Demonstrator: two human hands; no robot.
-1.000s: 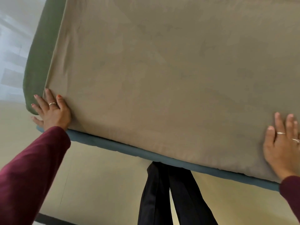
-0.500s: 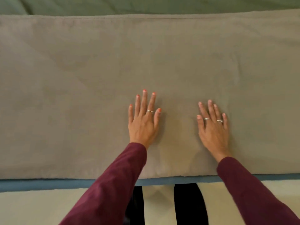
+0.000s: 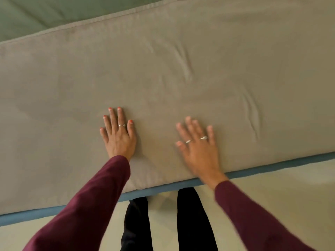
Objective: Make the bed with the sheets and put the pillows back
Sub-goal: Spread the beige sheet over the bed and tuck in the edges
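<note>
The taupe sheet (image 3: 163, 73), spread across mid-frame over the green sheet (image 3: 36, 13) at upper left, is pressed flat by the left hand (image 3: 118, 134) and blurry right hand (image 3: 198, 147), fingers straight and slightly spread; it looks soft, light, wrinkle-prone, probably best pinched at the hem.

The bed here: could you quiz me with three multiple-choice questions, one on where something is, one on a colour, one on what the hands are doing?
1. Where do both hands rest?
A. on the taupe sheet
B. on the floor
C. on a pillow

2. What colour lies beyond the sheet's far edge?
A. red
B. green
C. white

3. How are the fingers?
A. fists
B. pinching cloth
C. straight, flat

Answers:
A, left hand and right hand lie on the taupe sheet.
B, green bedding shows there.
C, both palms lie flat.
</note>
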